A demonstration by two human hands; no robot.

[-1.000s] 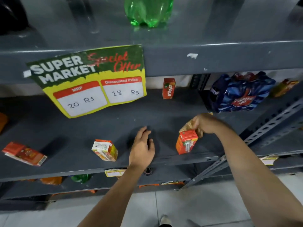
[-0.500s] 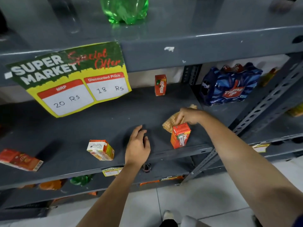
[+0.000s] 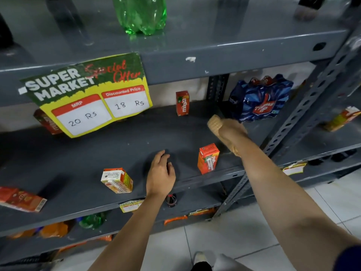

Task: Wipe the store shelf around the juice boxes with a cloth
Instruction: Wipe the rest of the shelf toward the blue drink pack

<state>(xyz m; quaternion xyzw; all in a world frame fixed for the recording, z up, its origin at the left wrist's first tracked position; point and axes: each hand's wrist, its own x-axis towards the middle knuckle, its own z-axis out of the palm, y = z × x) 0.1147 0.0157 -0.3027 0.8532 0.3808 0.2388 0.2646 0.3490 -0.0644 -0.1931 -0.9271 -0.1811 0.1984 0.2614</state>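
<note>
My right hand (image 3: 231, 130) presses a tan cloth (image 3: 214, 123) onto the grey shelf (image 3: 117, 153), behind an upright orange juice box (image 3: 208, 158) and beside the blue soda pack. The hand is blurred. My left hand (image 3: 160, 175) rests flat on the shelf's front edge, fingers apart, holding nothing. Another juice box (image 3: 117, 180) leans tilted to the left of that hand. One red box (image 3: 182, 103) stands upright at the back. A further box (image 3: 21, 199) lies flat at the far left.
A blue shrink-wrapped soda pack (image 3: 259, 97) sits at the back right. A yellow and green price sign (image 3: 88, 92) hangs from the upper shelf. A green bottle (image 3: 140, 14) stands above. A perforated grey upright (image 3: 304, 114) runs diagonally at the right. Lower shelves hold bottles and packets.
My right hand has slid the cloth back and to the right, from beside the orange juice box toward the soda pack. My left hand has stayed put.
</note>
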